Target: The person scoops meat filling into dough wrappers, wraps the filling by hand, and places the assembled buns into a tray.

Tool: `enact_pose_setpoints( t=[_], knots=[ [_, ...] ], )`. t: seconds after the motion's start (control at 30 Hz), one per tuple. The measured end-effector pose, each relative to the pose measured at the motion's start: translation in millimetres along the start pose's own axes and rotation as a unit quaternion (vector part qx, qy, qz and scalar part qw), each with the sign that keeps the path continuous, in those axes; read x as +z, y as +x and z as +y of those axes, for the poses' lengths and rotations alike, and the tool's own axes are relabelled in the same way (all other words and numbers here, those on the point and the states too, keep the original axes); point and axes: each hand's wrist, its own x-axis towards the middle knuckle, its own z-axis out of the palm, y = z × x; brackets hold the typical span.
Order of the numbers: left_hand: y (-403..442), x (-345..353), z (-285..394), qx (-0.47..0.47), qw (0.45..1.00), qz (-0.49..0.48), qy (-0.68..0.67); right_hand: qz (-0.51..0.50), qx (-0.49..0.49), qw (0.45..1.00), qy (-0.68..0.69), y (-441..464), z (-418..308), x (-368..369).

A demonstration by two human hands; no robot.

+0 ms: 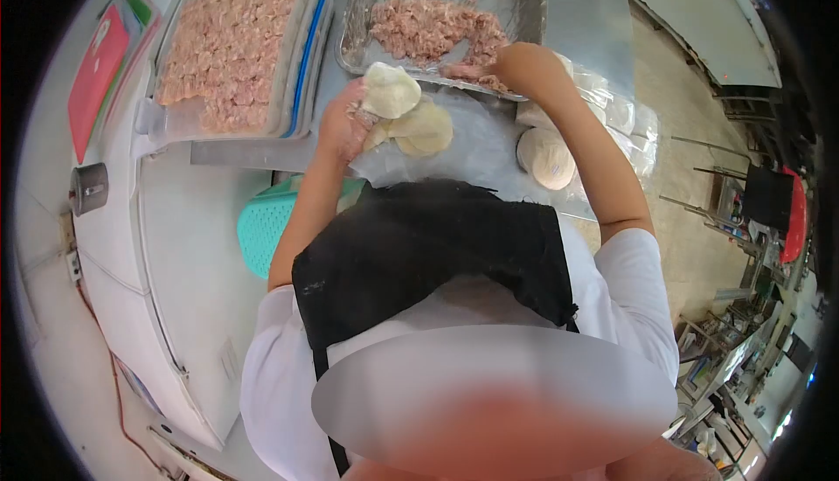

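Observation:
My left hand (346, 124) holds a round pale dough wrapper (391, 91) at its fingertips, above more flat wrappers (425, 129) lying on clear plastic. My right hand (524, 69) reaches over the near right edge of a metal tray (350, 44). Its fingers are at the ground meat (437, 28) in that tray, and what they grip is too small to make out. A round stack of wrappers (546, 158) stands just below my right forearm.
On the left is a container of filled meat pieces (229, 40) with a blue rim. More packed wrappers (620, 117) lie at the right. A turquoise basket (264, 229) is below the table edge. A red chair (793, 214) stands far right.

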Motion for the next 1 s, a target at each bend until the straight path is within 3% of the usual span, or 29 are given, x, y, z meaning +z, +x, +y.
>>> enact_pose_setpoints(
  t=[0.03, 0.13, 0.17, 0.23, 0.43, 0.53, 0.63, 0.73, 0.8, 0.83, 0.93, 1.0],
  knots=[
    [-5.7, 8.7, 6.0, -0.022, 0.997, 0.035, -0.070, 0.019, -0.029, 0.999, 0.004, -1.6, -9.5, 9.5],
    [-11.9, -2.0, 8.9, 0.044, 0.996, 0.070, 0.038, 0.046, -0.041, 0.997, 0.055, 6.0, -28.2, 30.3],
    [-13.2, -5.2, 11.6, 0.100, 0.971, 0.064, 0.205, 0.050, -0.033, 0.995, 0.078, 8.4, -29.6, 32.7],
    [-22.2, 1.7, 27.4, 0.193, 0.833, 0.050, 0.516, 0.023, -0.023, 0.991, 0.131, 13.1, -17.1, 13.5],
    [-30.9, 17.5, 60.8, 0.162, 0.756, 0.031, 0.633, -0.030, -0.026, 0.999, 0.007, 13.8, -17.7, 2.2],
    [-24.2, 19.4, 59.9, 0.220, 0.774, 0.035, 0.593, 0.066, -0.064, 0.993, 0.073, 5.8, -32.9, 26.0],
    [-3.2, 13.4, 56.1, 0.308, 0.769, 0.033, 0.558, 0.015, -0.039, 0.956, 0.292, 14.1, -16.4, 23.8],
    [23.8, 5.9, 51.8, 0.180, 0.913, 0.068, 0.360, 0.065, 0.040, 0.917, 0.392, 0.3, -17.6, 3.5],
    [44.0, 21.4, 46.3, 0.092, 0.994, 0.049, 0.034, 0.063, 0.083, 0.826, 0.554, 5.5, -19.2, 11.3],
    [55.0, 30.3, 42.9, 0.041, 0.990, 0.038, -0.132, 0.064, 0.104, 0.769, 0.628, 6.5, -23.1, 11.4],
    [66.4, 63.0, 40.0, 0.017, 0.977, -0.015, -0.212, 0.058, 0.131, 0.745, 0.651, 2.8, -43.1, -6.3],
    [67.6, 82.9, 48.9, 0.009, 0.968, -0.019, -0.249, 0.153, 0.064, 0.825, 0.541, 4.7, -55.3, 7.5]
  ],
)
